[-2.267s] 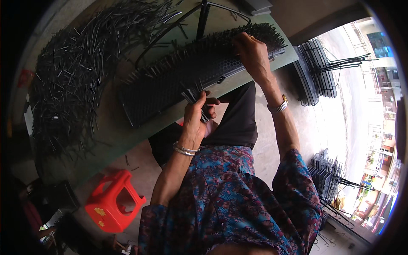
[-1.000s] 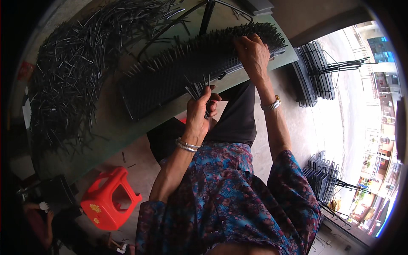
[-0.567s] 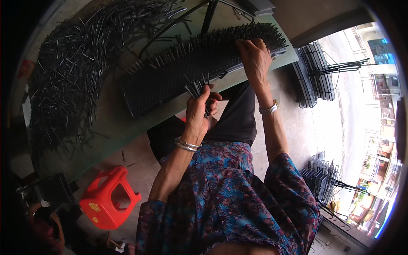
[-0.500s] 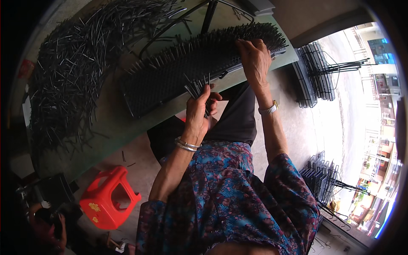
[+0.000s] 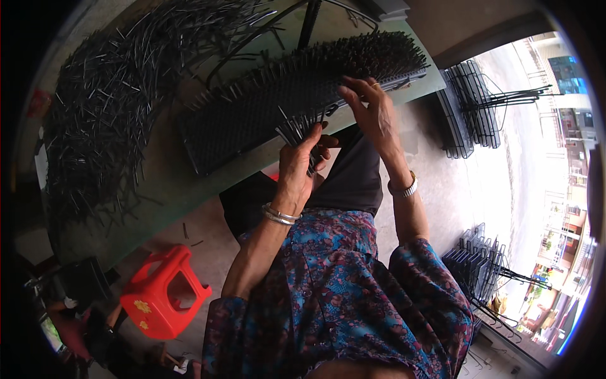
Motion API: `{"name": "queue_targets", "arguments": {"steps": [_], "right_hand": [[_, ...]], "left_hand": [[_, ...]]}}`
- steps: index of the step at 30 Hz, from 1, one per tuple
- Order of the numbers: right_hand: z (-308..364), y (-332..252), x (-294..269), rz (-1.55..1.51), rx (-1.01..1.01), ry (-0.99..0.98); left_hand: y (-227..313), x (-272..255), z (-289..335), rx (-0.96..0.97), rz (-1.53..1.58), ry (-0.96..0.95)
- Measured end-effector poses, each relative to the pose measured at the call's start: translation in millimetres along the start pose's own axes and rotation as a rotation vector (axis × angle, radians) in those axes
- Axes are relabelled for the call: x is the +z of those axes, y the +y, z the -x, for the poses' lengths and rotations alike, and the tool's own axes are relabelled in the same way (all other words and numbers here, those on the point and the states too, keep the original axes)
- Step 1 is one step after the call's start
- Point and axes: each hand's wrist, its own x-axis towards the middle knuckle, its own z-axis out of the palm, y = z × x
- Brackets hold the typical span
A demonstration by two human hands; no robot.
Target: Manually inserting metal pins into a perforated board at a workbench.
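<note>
My left hand (image 5: pixel 298 158) is closed around a bundle of thin black sticks (image 5: pixel 297 129), which fan out above the thumb. Just beyond it lies a long black board (image 5: pixel 233 129) full of small holes. Many short black sticks (image 5: pixel 372 57) stand upright in the board's far side and right end. My right hand (image 5: pixel 375 114) hovers over the board's near edge, right of the bundle. Its thumb and forefinger are slightly apart, and I see nothing between them.
A big heap of loose black sticks (image 5: pixel 107 114) covers the table's left part. A black metal frame (image 5: pixel 309 25) stands behind the board. Beside the table's near edge is a red plastic stool (image 5: pixel 167 290). Stacked black racks (image 5: pixel 470 107) are at right. Another person's arm (image 5: pixel 66 322) shows lower left.
My right hand has come away from the upright sticks, back toward me and slightly left, and its fingers have loosened. My left hand keeps its bundle, shifted slightly right.
</note>
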Motion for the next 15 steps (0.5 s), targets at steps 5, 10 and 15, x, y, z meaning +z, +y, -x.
{"name": "queue_targets", "arguments": {"steps": [5, 10, 15], "right_hand": [[7, -10, -13, -0.635, 0.312, -0.634], [8, -12, -21, -0.67, 0.474, -0.702], [13, -3, -24, -0.823, 0.458, -0.696]], "left_hand": [[-1, 3, 1, 0.001, -0.088, -0.001], [2, 6, 6, -0.042, -0.162, -0.004], [3, 8, 7, -0.079, -0.167, -0.046]]}}
